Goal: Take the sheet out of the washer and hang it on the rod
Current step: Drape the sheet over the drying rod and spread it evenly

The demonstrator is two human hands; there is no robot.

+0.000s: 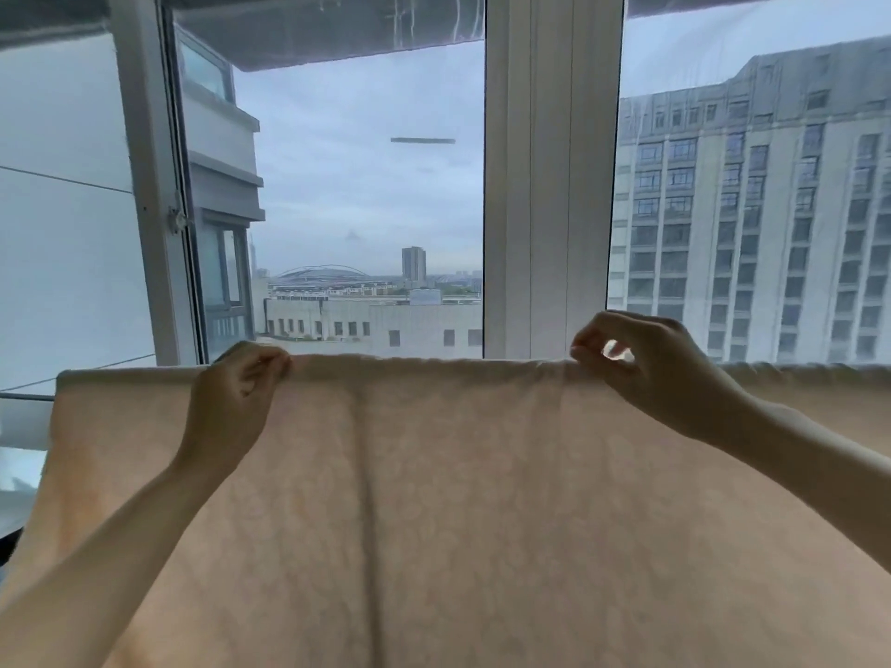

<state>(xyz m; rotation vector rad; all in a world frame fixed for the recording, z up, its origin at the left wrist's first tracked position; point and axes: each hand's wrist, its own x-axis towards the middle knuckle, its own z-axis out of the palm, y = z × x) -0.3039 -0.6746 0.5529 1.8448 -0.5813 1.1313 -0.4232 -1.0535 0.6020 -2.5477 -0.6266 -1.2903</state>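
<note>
Up at the window [549,185], a pale peach sheet [434,499] is draped over what must be the rod, its top fold running level from left to right across the whole view. Both hands are raised to that fold. The left hand [236,402] is curled shut on the cloth at the crest, fingers bunched over the top. The right hand [660,373] pinches the fold between thumb and forefinger, the other fingers arched loosely above, daylight showing through the loop they make.

What matters for any next move is that the fold's long axis lies sideways, and the hands sit on it well apart, with a smooth stretch between them. More cloth runs beyond the right hand toward the frame edge than beyond the left, where the sheet ends in a visible corner. So spreading, I judge, would go along the line, outward from either hand.

I cannot see the rod itself; the cloth covers it wholly. Nor can I see how far the sheet hangs on the far side, or its lower hem, which is cut off below. No washer is in view.
</note>
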